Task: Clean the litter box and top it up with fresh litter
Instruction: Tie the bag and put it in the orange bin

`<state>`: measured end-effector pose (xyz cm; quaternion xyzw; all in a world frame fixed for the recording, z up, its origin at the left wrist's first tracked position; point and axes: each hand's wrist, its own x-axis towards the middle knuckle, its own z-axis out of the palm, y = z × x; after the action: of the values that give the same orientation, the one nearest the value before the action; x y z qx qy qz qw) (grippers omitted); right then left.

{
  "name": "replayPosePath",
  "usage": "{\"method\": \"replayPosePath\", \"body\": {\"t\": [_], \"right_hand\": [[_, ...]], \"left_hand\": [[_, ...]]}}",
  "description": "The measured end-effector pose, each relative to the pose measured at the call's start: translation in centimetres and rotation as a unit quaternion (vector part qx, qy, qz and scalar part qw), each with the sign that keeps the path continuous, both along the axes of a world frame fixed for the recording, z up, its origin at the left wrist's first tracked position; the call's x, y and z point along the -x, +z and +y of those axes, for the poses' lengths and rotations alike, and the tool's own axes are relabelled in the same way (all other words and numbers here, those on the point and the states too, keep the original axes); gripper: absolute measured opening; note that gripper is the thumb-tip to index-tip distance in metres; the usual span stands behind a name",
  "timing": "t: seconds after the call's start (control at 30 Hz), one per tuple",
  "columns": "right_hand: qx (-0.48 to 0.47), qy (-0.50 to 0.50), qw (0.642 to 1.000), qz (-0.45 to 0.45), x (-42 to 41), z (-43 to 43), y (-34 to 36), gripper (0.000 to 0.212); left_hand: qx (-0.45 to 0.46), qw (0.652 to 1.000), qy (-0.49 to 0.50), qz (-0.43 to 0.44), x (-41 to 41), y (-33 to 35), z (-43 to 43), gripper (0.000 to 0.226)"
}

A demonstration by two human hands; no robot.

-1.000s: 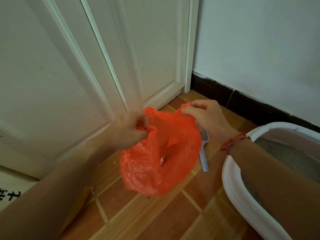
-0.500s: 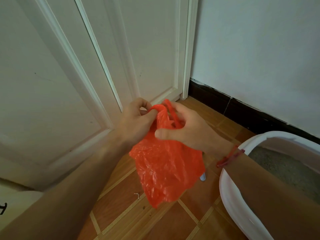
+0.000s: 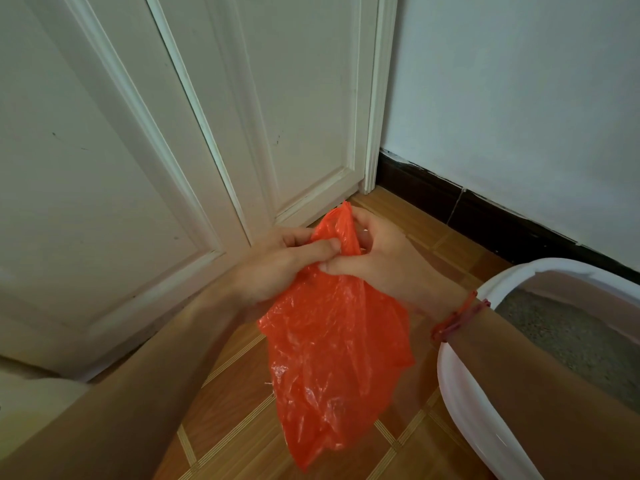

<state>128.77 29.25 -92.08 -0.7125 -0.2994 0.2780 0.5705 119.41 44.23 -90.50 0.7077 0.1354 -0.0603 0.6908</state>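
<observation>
An orange plastic bag (image 3: pixel 332 362) hangs in front of me above the wooden floor. Its gathered top sticks up between my two hands. My left hand (image 3: pixel 277 265) pinches the bunched neck from the left, thumb across it. My right hand (image 3: pixel 377 258) grips the same neck from the right, and a red string bracelet sits on that wrist. The white litter box (image 3: pixel 464 400) stands at the lower right with grey litter (image 3: pixel 568 337) inside; my right forearm crosses over its near rim. The bag hides the spot on the floor where the scoop lay.
White panelled doors (image 3: pixel 194 140) fill the left and centre, close behind my hands. A white wall with a dark skirting board (image 3: pixel 485 216) runs behind the litter box. A pale object (image 3: pixel 31 403) lies at the lower left edge. Wooden floor (image 3: pixel 242 403) shows under the bag.
The bag's mouth was held wide open a second ago; my hands came together and bunched it into a neck. The bag now hangs longer and narrower, covering the scoop on the floor.
</observation>
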Motion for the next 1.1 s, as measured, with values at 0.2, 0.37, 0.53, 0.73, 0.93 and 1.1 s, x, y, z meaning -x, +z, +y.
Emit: {"method": "replayPosePath", "body": {"t": [0.2, 0.37, 0.53, 0.73, 0.93, 1.1], "right_hand": [[-0.087, 0.037, 0.990, 0.108, -0.3, -0.6, -0.3, 0.038], [-0.085, -0.128, 0.985, 0.082, -1.0, -0.5, -1.2, 0.029], [-0.130, -0.171, 0.975, -0.055, -1.0, -1.0, -0.3, 0.023], [-0.209, -0.163, 0.960, 0.086, -1.8, -0.7, 0.9, 0.030], [-0.308, -0.137, 0.910, 0.243, -1.5, -1.0, 2.4, 0.024], [-0.131, -0.115, 0.982, 0.070, -0.8, -0.5, 0.7, 0.015]], "left_hand": [[0.157, 0.986, 0.036, -0.031, 0.1, -0.6, 0.2, 0.035], [0.189, 0.982, 0.013, -0.015, 0.1, -0.1, 0.5, 0.056], [0.181, 0.980, 0.074, -0.046, -0.3, -0.3, 0.6, 0.055], [0.127, 0.985, 0.112, -0.044, 0.0, -0.6, 1.4, 0.031], [0.073, 0.992, 0.095, -0.033, 0.3, -0.8, 2.5, 0.043], [0.093, 0.989, 0.102, -0.050, 0.1, -0.7, 1.7, 0.054]]}}
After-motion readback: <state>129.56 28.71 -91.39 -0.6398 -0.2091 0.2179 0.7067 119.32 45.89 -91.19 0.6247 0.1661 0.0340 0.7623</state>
